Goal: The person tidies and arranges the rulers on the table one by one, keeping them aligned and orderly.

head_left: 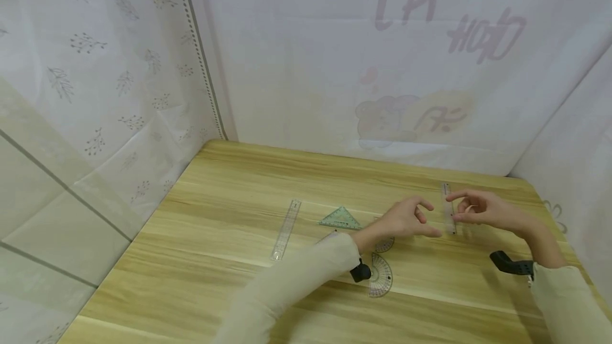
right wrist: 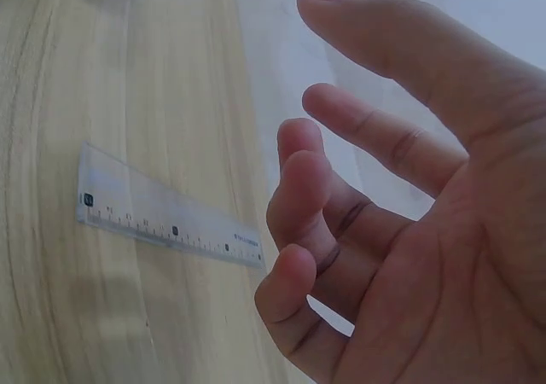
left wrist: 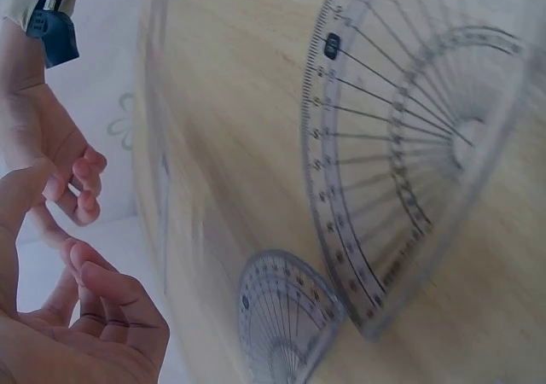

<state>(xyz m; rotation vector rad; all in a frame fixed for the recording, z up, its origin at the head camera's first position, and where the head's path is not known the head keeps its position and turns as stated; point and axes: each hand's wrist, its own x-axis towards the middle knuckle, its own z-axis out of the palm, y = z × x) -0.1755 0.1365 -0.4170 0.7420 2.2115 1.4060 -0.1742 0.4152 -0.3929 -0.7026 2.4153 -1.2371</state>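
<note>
A clear ruler (head_left: 449, 211) lies on the right part of the table. Over it hovers my right hand (head_left: 487, 210), thumb and fingers apart and loosely bent. The right wrist view shows this ruler (right wrist: 171, 218) flat on the wood, with nothing held in the hand (right wrist: 409, 196). To the ruler's left is my left hand (head_left: 406, 217), holding nothing, its thumb and fingers spread. Below the left wrist lies a clear protractor (head_left: 381, 276). A second protractor (head_left: 384, 244) is partly hidden by that wrist; the left wrist view shows it (left wrist: 286, 311) next to the nearer one.
A green set square (head_left: 340, 218) and another clear ruler (head_left: 287, 230) lie left of the hands. My left sleeve (head_left: 306, 269) partly covers another clear piece (head_left: 329, 237). Printed cloth (head_left: 296, 68) hangs behind the wooden table (head_left: 201, 280).
</note>
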